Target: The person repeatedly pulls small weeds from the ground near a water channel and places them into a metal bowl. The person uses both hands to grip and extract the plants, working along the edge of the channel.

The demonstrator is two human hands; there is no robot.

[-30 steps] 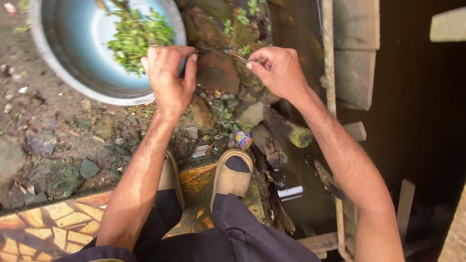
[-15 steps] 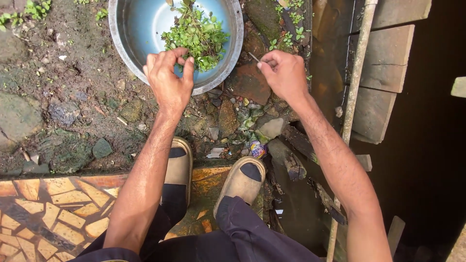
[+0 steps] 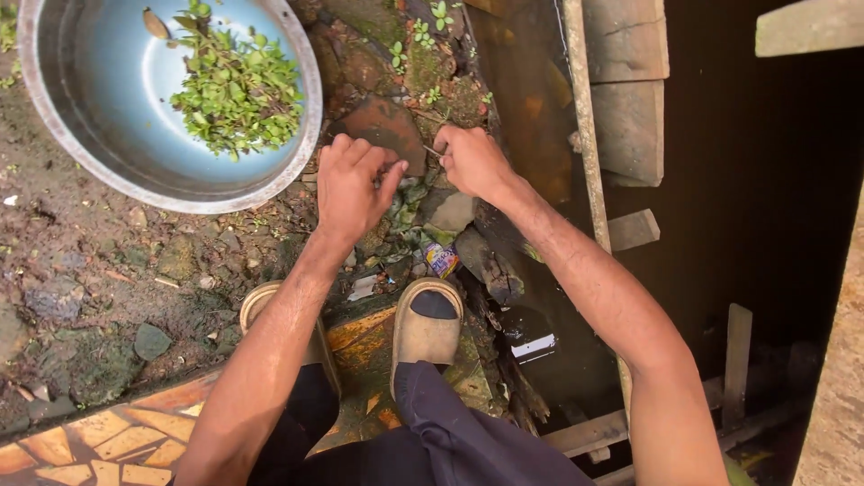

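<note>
Down on the muddy ground, seen from the head camera, the left hand point(image 3: 353, 187) hangs over wet stones point(image 3: 387, 135) with its fingers curled loosely and nothing in them. Close beside it, the right hand point(image 3: 475, 162) pinches a thin stem point(image 3: 432, 151) between thumb and finger. A big metal bowl point(image 3: 81, 171) with picked green leaves point(image 3: 236, 92) sits just left of the hands. Two tan shoes point(image 3: 425, 322) stand at the edge of a dark, wet drain point(image 3: 540, 351). I think the stem could drop into the drain if the pinch slips, or a shoe could slide on slick mud.
</note>
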